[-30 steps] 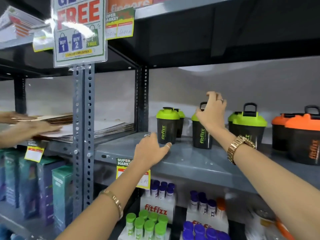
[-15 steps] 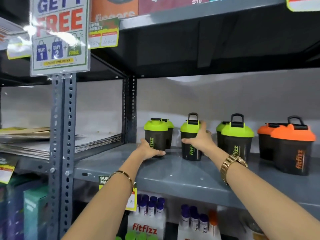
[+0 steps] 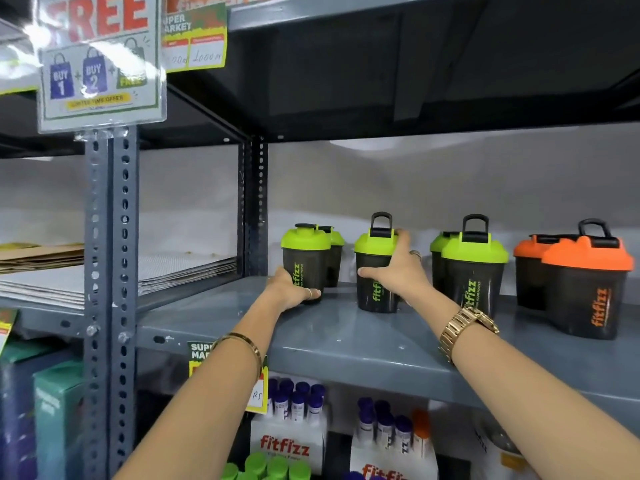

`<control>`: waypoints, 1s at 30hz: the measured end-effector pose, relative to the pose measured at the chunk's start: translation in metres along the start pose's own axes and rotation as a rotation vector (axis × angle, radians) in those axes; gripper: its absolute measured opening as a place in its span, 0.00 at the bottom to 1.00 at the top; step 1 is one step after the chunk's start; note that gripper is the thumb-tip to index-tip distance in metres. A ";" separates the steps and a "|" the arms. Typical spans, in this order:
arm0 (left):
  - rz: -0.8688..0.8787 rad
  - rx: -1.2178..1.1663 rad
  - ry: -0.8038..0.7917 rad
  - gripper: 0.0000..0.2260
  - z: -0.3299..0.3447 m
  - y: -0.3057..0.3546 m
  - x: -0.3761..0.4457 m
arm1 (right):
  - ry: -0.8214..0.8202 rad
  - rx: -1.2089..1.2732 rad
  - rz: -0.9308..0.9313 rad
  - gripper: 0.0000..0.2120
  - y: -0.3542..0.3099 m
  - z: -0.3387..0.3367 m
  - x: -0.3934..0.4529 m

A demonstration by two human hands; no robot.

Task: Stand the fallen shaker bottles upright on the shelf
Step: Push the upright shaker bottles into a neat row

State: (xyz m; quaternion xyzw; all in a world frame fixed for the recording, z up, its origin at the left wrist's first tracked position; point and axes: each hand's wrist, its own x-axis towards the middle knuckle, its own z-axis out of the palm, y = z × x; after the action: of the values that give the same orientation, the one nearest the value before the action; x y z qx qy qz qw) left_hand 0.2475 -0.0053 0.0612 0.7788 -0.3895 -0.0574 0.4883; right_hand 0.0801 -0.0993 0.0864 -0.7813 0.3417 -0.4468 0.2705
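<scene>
Left forearm: it reached up from the bottom of the view, a thin bangle [image 3: 242, 341] on the wrist, and sat further forward than half a second before.
Right forearm: it crossed the front lip of the shelf [image 3: 346, 344], a gold watch [image 3: 465, 329] just above that edge.
Left hand [image 3: 289, 289]: it was cupped low around the base of the leftmost green-lidded shaker [image 3: 304, 261], ringed fingers [image 3: 310, 292] wrapped onto the dark cup; a second earlier it lay flat on the bare shelf, touching nothing.
Right hand [image 3: 398, 271]: it was spread on the side of the middle green-lidded shaker [image 3: 375, 268], thumb across the cup, fingertips up at the lid; a second earlier it was pinching that bottle's carry loop from above.
What changed: both hands had moved from loose contact to steadying holds on two bottles, and the viewpoint had drawn closer to the shelf.
Task bottles: both held shakers stood upright on the shelf, bases flat, well apart from each other.
Further along: a right-hand green shaker [image 3: 474, 271] and two orange-lidded shakers [image 3: 585, 292] stood upright too, with more green lids partly hidden behind the front row.
Judgement: no bottle in view lay on its side, so the righting looked nearly finished, with only nudging into line left.
</scene>
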 end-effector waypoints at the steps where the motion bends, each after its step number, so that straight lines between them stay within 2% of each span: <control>1: 0.000 0.007 0.001 0.32 0.000 0.000 0.000 | 0.002 0.004 -0.002 0.42 0.000 0.000 -0.001; 6: -0.011 0.020 -0.007 0.34 -0.001 -0.001 -0.001 | 0.006 0.021 -0.011 0.44 0.002 0.002 -0.001; 10: -0.003 -0.004 0.030 0.50 0.000 0.001 -0.005 | 0.022 0.053 0.005 0.53 0.000 0.002 -0.003; 12: 0.060 -0.007 0.110 0.53 0.001 0.001 -0.008 | 0.102 0.048 -0.069 0.50 -0.003 -0.003 -0.006; 17: 0.330 0.109 0.456 0.44 -0.002 0.005 -0.019 | 0.352 -0.072 -0.262 0.26 -0.010 -0.031 -0.017; 20: 0.466 0.144 0.622 0.39 -0.003 0.015 -0.028 | 0.446 -0.110 -0.357 0.18 -0.006 -0.052 -0.023; 24: 0.625 0.162 0.612 0.36 0.011 0.037 -0.041 | 0.560 -0.198 -0.459 0.15 0.007 -0.087 -0.028; 30: 0.791 0.034 0.464 0.33 0.058 0.080 -0.067 | 0.599 -0.367 -0.422 0.16 0.042 -0.140 -0.033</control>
State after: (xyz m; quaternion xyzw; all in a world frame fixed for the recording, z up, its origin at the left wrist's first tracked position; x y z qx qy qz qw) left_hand 0.1298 -0.0196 0.0762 0.5705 -0.5381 0.3156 0.5342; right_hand -0.0682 -0.1156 0.1027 -0.7049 0.3116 -0.6319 -0.0826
